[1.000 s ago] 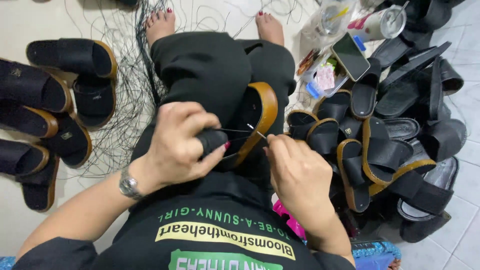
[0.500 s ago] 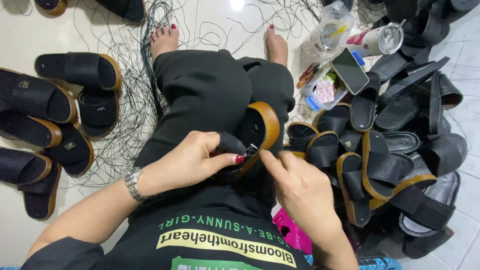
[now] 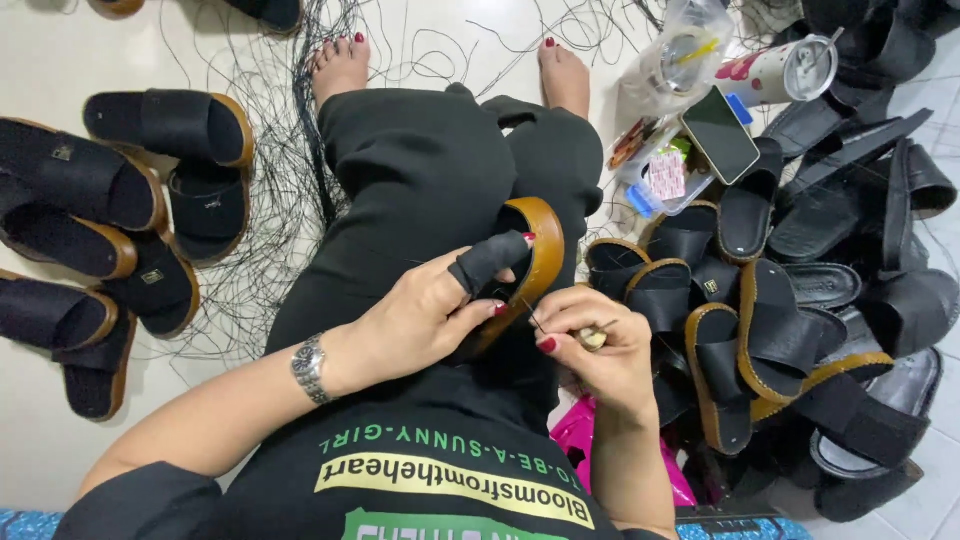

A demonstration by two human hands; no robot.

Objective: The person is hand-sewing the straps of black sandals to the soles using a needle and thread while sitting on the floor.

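While a person sits on a pale floor (image 3: 40, 90) with legs stretched out in black trousers, both hands work at a sandal (image 3: 528, 268) resting on the lap. It has a tan sole edge and a black strap, and lies tilted between the thighs. The left hand (image 3: 425, 320) closes around the sandal from the left, its fingers curled over the strap; the index finger wears a black sleeve (image 3: 490, 260), and a silver watch (image 3: 308, 368) sits on the wrist. The right hand (image 3: 595, 345), just beside the sole's lower edge, has thumb and fingers pressed together, pinching what looks like a thin needle (image 3: 535, 320) and a small pale object, though both are too small to be sure of. Loose black thread (image 3: 270, 170) spreads in tangles over the floor around the bare feet. To the left, finished sandals (image 3: 130, 190) lie in pairs. To the right, a heap of soles and straps (image 3: 800, 320) lies close against the leg. Beyond it are a dark phone (image 3: 718, 135), a clear box (image 3: 660, 175) of small items, a plastic bag (image 3: 680, 55) and a lidded cup (image 3: 790, 70) on its side
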